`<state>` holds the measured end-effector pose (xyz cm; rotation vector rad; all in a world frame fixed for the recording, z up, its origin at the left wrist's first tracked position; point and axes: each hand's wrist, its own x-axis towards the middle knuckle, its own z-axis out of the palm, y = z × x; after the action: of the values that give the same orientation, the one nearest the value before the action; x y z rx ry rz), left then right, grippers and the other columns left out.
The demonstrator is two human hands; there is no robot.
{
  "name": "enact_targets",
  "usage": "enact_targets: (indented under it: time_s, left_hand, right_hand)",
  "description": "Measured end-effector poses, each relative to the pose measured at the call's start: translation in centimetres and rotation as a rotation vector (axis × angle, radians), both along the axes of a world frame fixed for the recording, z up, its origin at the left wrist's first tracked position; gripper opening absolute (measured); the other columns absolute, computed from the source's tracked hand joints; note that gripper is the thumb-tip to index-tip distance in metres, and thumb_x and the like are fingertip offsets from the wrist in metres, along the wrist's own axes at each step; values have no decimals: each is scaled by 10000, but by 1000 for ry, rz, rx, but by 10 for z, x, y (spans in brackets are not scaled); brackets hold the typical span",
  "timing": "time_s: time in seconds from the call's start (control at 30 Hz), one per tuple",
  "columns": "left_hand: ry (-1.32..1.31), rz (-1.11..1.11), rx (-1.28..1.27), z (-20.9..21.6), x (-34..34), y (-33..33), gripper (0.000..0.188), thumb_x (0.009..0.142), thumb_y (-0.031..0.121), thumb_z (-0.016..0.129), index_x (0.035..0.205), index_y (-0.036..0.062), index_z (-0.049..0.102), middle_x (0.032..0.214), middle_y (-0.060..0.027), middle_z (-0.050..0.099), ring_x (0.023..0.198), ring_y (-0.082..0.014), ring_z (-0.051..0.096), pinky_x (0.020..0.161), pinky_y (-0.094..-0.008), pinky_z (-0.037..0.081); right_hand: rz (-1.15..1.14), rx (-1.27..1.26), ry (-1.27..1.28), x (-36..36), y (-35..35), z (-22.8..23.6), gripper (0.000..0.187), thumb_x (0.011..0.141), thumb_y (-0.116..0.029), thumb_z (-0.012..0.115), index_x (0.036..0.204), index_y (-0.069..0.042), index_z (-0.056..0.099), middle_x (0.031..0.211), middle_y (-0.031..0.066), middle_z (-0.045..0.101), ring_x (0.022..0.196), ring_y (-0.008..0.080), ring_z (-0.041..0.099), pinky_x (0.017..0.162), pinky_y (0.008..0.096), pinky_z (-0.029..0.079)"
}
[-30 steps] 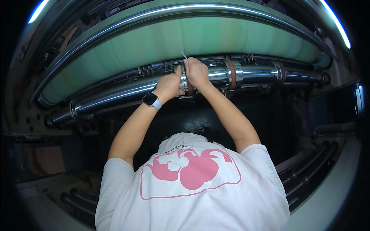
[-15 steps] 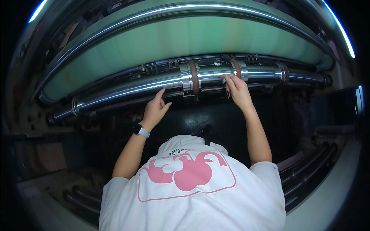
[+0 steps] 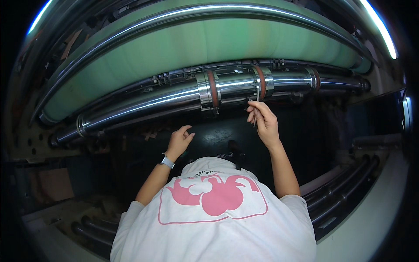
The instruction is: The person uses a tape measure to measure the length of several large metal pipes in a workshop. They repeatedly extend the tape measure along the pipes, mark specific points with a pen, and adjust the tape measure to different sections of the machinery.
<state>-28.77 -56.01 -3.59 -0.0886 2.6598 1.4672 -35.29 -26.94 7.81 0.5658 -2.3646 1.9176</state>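
A long polished metal shaft (image 3: 146,106) runs across in front of me, carrying bright metal collars with reddish-brown rings. My right hand (image 3: 265,123) is just below and in front of the right middle collar (image 3: 267,82). Its fingers are pinched on a thin metal tool (image 3: 254,124), mostly hidden by the fingers, so its exact kind does not show. Left of it, my left hand (image 3: 179,140) hangs in the air below the shaft, apart from it. Its fingers are loosely bent, thumb away from the index finger, with nothing visible in them.
Beyond the shaft lies a wide green roller (image 3: 174,48), with a shiny metal bar (image 3: 209,8) across it. Another ringed collar (image 3: 315,78) sits farther right on the shaft. Dark rods (image 3: 345,192) run along the lower right, and a brown panel (image 3: 54,184) stands at left.
Both hands have drawn back from the shaft toward me. The right hand has come down off the collar with the thin tool still in its fingers. The view has shifted slightly.
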Motion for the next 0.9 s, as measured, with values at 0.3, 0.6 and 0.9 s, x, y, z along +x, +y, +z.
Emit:
enact_targets:
  time_s: [0.3, 0.6, 0.9]
  left_hand:
    - [-45, -4, 23, -5, 2, 15, 290, 762, 120, 641, 1016, -6, 577, 562, -76, 524, 476, -141, 488, 486, -264, 403]
    - [-122, 62, -11, -18, 29, 3, 279, 755, 118, 649, 999, -2, 587, 570, -58, 540, 497, -112, 490, 499, -246, 406]
    - [-141, 98, -15, -46, 45, -9, 267, 746, 111, 658, 982, 5, 594, 565, -45, 537, 504, -96, 486, 506, -242, 410]
  right_hand:
    - [193, 546, 282, -22, -26, -12, 148, 802, -64, 542, 950, -58, 538, 797, 83, 569, 744, 254, 583, 629, 321, 463]
    - [267, 752, 598, -54, -56, -19, 81, 719, -109, 593, 755, -67, 534, 721, 65, 516, 722, 242, 550, 574, 355, 452]
    - [367, 874, 656, -63, -60, -13, 38, 685, -96, 543, 720, -83, 552, 715, 50, 529, 739, 225, 561, 588, 337, 468]
